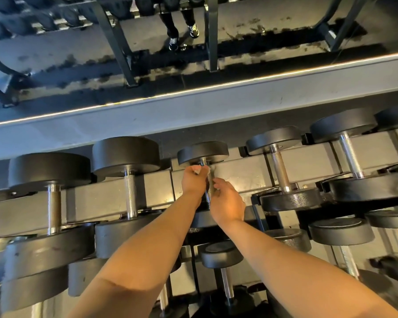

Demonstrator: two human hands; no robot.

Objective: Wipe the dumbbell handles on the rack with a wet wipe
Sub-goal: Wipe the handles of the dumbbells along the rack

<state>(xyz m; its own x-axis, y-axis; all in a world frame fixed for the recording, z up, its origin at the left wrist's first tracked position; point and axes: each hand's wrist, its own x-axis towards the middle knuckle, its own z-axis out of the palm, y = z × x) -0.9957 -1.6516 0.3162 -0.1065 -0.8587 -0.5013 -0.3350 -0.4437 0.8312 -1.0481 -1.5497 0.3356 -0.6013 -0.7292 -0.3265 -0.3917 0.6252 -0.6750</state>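
A row of black dumbbells with chrome handles lies on the top tier of the rack [244, 173]. At the middle dumbbell [202, 153], my left hand [194, 180] holds a white wet wipe [197, 169] against the far end of its handle [208, 191]. My right hand [226, 204] sits at the near end of the same handle, fingers curled beside it. Both hands cover most of that handle. Whether the right hand grips the handle or only touches it is unclear.
Neighbouring dumbbells lie left [130, 180] and right [283, 173] of the wiped one, with larger ones further out. A lower tier holds more dumbbells [221, 253]. Behind the rack a mirror [193, 53] reflects the gym floor, frames and a person's legs.
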